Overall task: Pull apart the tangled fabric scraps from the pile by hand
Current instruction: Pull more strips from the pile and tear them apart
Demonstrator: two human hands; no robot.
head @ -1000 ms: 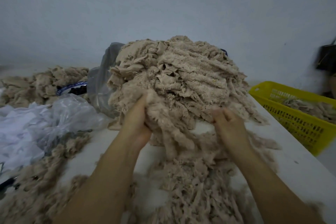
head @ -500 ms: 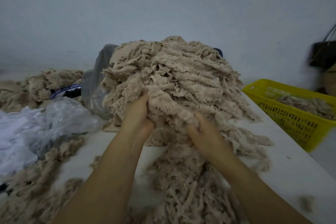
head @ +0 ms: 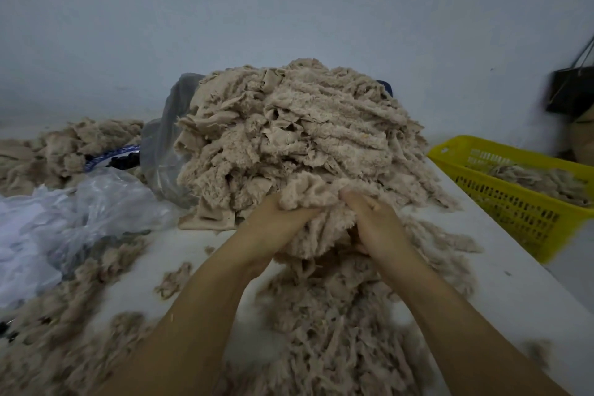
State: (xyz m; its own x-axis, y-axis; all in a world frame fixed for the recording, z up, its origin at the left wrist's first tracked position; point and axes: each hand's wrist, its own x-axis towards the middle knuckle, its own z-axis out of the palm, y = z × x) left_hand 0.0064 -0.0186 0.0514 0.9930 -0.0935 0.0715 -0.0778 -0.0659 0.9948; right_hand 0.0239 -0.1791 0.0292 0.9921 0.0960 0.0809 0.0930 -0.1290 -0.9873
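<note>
Closer together than half a second ago, above loose scraps [head: 324,315] strewn on the table [head: 501,267], left hand [head: 273,222] and right hand [head: 376,222] both grip one fuzzy clump [head: 308,199] (fingertips buried in it) at the foot of the beige pile [head: 299,125]; a yellow basket [head: 514,202] sits far right
</note>
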